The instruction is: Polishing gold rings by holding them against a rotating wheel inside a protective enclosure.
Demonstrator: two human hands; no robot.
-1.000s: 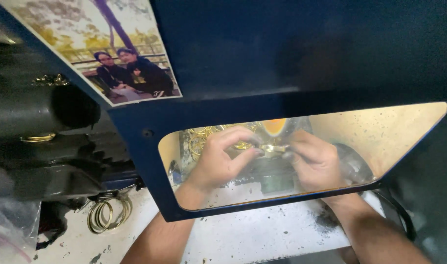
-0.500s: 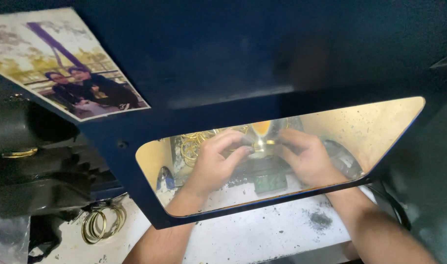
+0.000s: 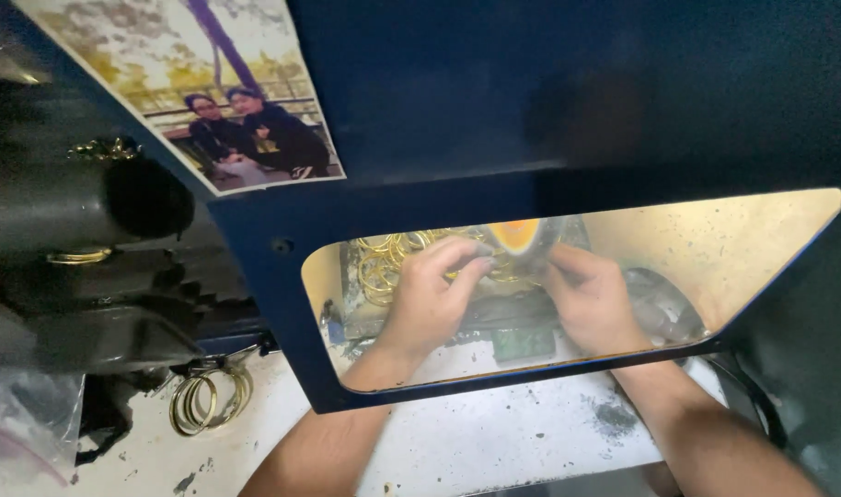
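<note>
Nearest the camera there's a white, speckled worktable with both forearms coming up over it. Off to the near left, a small bunch of gold rings lies on that table, just under some dark machine parts.

Both hands go in behind a dark blue shield with a clear yellowish window, so everything in there is seen through the pane. The left hand is curled, fingers pinched in toward the middle. The right hand is curled the same way from the other side. Between the fingertips there seems to be a thin gold bangle, right under a bright orange glow. It's blurry there, so whether both hands really grip it or one just steadies it, can't tell for sure.

Farther back on the left, a heap of more gold bangles sits inside the enclosure, near the left hand.

Going by looks, the bangle is light, stiff and thin, probably slick polished metal, and easy to bend out of round. Pinching it by the rim at two opposite spots looks like the sane way to hold it.

Up top left, a photo of two people is stuck on the shield.
</note>
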